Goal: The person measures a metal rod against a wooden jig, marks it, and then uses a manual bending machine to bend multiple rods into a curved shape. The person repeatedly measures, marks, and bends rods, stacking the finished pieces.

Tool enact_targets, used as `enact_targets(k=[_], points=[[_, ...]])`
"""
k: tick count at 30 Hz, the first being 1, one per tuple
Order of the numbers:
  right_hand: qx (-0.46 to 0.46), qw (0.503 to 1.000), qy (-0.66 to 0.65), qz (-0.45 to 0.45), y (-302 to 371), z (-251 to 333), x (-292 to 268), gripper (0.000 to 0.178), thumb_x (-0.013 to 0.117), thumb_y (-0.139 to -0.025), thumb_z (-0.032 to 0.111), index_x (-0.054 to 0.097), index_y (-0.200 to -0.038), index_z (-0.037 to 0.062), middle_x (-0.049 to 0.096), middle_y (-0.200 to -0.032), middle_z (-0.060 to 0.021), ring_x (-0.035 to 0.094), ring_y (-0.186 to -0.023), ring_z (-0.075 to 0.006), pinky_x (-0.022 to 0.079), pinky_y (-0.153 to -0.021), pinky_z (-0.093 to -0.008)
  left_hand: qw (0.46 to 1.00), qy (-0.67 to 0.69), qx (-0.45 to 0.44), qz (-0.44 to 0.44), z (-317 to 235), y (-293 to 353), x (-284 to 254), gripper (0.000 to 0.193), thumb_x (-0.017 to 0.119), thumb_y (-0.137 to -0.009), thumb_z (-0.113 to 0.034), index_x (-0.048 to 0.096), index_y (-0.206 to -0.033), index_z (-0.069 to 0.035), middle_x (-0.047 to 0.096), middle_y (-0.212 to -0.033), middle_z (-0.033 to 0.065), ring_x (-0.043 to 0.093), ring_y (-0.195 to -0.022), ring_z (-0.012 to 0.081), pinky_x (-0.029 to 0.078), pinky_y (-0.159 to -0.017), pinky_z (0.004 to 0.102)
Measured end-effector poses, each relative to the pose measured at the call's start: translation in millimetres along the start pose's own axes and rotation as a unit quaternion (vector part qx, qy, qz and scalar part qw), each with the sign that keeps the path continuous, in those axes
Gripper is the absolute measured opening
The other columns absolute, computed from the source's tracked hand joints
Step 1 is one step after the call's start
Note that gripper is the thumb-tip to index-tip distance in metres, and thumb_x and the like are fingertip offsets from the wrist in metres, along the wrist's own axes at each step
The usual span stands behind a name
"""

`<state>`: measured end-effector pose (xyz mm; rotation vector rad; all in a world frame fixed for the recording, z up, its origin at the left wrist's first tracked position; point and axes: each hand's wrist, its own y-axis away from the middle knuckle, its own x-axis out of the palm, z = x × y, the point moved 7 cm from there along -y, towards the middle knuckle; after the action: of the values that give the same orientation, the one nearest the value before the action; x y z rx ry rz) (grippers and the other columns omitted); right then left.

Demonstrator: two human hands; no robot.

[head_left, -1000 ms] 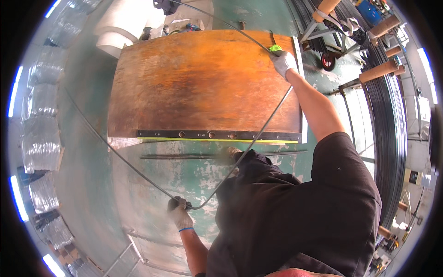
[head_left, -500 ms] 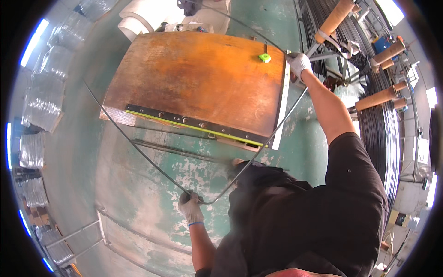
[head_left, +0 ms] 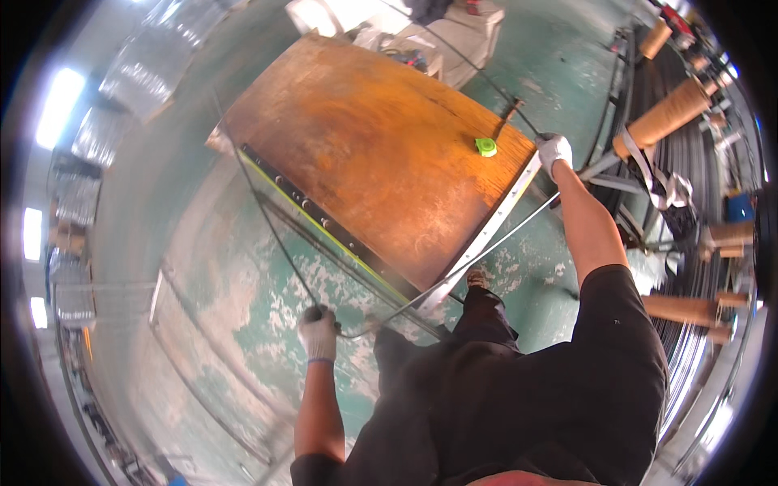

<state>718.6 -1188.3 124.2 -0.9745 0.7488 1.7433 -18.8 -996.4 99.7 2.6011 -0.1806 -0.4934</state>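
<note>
Both my hands wear pale work gloves with dark fingertips. My left hand (head_left: pixel 318 332) is closed round a thin, dark metal frame (head_left: pixel 285 253) at its near bent corner. At another corner, beside the right edge of a worn wooden worktable (head_left: pixel 356 162), my right hand (head_left: pixel 555 154) grips the same frame. Two long sides reach away from me, and one crosses over the table's near corner. A lime-green tape measure (head_left: pixel 486 147) lies on the tabletop near my right hand. The fingers' undersides are hidden.
A dark rail with a lime edge (head_left: pixel 324 220) and a pale drilled strip (head_left: pixel 490 231) border the table. Cardboard tubes (head_left: pixel 664 117) jut from a rack at right, beside long dark bars. Wrapped stacks (head_left: pixel 146 69) stand at left; a metal stand (head_left: pixel 156 296) is nearer.
The view has turned, so the table appears rotated clockwise and nearer my legs. Both hands still hold the frame, and its near side now crosses the table's near corner.
</note>
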Motion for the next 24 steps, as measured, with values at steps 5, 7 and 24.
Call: enact_targets(k=[5,7,24], points=[[-0.014,0.998,-0.015,0.054,-49.3,-19.7,7.2,0.040,0.069,-0.095,0.038,0.080,-0.121,0.0089,0.078,-0.114,-0.0223,0.075,-0.108,-0.0386,0.056,-0.097,-0.0434,0.996,0.002,-0.022,-0.091,18.6,40.0,48.9,0.016,0.068,-0.091,-0.003,0.070,-0.106,0.003,0.069,-0.081,0.0100,0.065,-0.059,0.0175,0.052,-0.053,0.0321],[-0.052,0.998,0.005,0.037,-64.0,-31.7,3.7,0.042,0.068,-0.095,0.039,0.080,-0.120,0.0084,0.078,-0.111,-0.0219,0.075,-0.106,-0.0386,0.057,-0.096,-0.0431,0.997,0.011,-0.021,-0.076,3.8,61.3,62.9,0.015,0.069,-0.092,-0.004,0.071,-0.104,0.003,0.070,-0.081,0.0106,0.065,-0.059,0.0175,0.053,-0.054,0.0317],[-0.104,0.993,0.055,0.030,-236.1,-57.5,37.5,0.038,0.071,-0.093,0.039,0.082,-0.116,0.0108,0.078,-0.112,-0.0219,0.075,-0.107,-0.0408,0.059,-0.092,-0.0463,0.942,-0.294,0.035,-0.158,1.5,31.0,186.6,0.034,0.076,-0.088,-0.025,0.076,-0.113,-0.003,0.076,-0.107,0.0244,0.074,-0.102,0.0413,0.059,-0.092,0.0473]])
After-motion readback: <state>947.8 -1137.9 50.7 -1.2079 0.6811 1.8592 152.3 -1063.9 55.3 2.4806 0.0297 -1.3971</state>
